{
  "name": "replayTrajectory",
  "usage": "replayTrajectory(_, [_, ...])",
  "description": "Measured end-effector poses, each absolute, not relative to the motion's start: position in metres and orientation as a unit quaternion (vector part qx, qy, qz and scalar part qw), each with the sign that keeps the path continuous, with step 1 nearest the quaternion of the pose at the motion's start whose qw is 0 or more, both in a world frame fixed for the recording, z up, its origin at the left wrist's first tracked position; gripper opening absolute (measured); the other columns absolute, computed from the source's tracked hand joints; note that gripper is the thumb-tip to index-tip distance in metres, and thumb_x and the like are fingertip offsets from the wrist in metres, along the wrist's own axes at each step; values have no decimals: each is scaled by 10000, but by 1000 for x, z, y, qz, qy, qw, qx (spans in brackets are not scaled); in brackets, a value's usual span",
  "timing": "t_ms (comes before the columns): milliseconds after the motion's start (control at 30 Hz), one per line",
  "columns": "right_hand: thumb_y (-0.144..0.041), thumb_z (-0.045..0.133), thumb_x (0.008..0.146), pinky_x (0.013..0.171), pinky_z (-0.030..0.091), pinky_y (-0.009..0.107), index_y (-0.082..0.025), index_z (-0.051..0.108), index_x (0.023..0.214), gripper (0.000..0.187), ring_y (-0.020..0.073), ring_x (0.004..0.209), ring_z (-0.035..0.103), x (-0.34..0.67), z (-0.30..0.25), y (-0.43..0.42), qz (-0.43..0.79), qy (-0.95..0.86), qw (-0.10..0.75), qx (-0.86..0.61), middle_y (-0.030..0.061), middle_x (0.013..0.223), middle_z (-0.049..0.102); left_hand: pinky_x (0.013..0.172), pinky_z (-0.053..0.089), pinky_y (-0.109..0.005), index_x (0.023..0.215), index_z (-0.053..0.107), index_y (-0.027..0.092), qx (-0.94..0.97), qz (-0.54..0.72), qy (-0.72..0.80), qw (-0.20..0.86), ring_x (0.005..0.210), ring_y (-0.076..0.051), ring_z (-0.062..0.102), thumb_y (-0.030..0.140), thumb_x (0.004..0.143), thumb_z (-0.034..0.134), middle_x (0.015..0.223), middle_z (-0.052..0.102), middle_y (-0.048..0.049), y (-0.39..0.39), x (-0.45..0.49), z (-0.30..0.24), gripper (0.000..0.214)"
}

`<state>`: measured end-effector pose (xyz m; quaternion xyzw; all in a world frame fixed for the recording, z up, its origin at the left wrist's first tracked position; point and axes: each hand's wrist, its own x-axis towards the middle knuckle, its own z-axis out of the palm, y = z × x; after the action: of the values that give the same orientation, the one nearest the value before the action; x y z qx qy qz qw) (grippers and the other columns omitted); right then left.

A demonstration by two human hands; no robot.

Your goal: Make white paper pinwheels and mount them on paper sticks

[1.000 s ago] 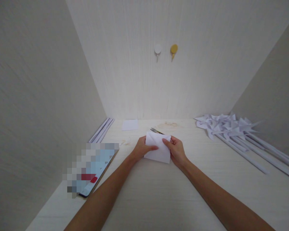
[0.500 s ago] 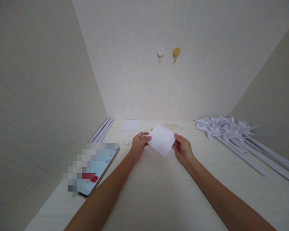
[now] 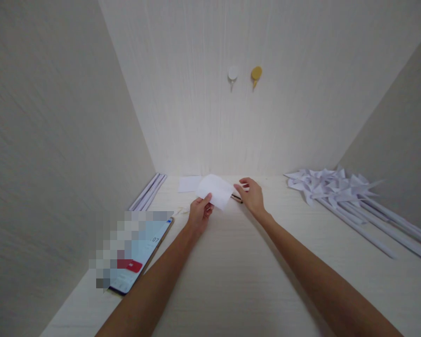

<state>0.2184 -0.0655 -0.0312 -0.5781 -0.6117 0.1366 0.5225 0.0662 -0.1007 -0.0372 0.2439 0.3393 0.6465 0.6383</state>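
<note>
My left hand [image 3: 199, 214] pinches a white square of paper [image 3: 215, 190] by its lower left corner and holds it a little above the pale wooden tabletop [image 3: 238, 271]. My right hand [image 3: 250, 195] has left the paper and reaches further back, its fingers curled down over a thin metal tool, probably scissors [image 3: 237, 198], lying on the table. Whether the fingers have closed on that tool is hidden by the hand itself.
A phone [image 3: 136, 255] lies at the left front. Rolled white paper sticks [image 3: 148, 190] rest along the left wall. A small white paper square [image 3: 188, 183] lies at the back. Several white paper pinwheels on sticks [image 3: 337, 187] are piled at the right. Two wall hooks [image 3: 244, 75] hang above.
The paper went from being held in both hands to my left hand alone, shifting left and back. My right hand let go and moved back onto the metal tool.
</note>
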Motion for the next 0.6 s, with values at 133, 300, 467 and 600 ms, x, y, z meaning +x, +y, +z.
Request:
replayTrajectory(133, [-274,579,746,797,417,365,-127,564,935,240,261,975,523,218,-36,-63,33,-740,293,-605,147,1027,587,336,319,-99,540,467,130,203,669,347,625,347,-16,454,145,608,700,411,505,60,-99,65,-33,242])
replayTrajectory(300, [-141,509,781,747,399,325,-147,564,801,58,240,920,523,210,-38,-62,46,-753,236,-612,135,955,597,367,384,-98,560,483,124,198,657,368,627,378,-32,514,102,631,681,443,547,43,-99,66,-30,211])
replayTrajectory(467, [-42,464,753,743,372,331,-150,512,737,120,235,898,515,217,-38,-65,77,-724,286,-623,148,915,590,372,403,-105,550,491,122,188,658,369,629,385,-45,534,71,654,650,433,554,37,-99,67,-30,197])
replayTrajectory(600, [-135,412,801,654,376,312,-182,431,708,106,200,734,527,230,-39,-72,139,-673,356,-633,96,743,572,373,409,-108,525,480,127,175,668,361,627,387,-48,540,54,647,648,430,554,41,-99,67,-30,219])
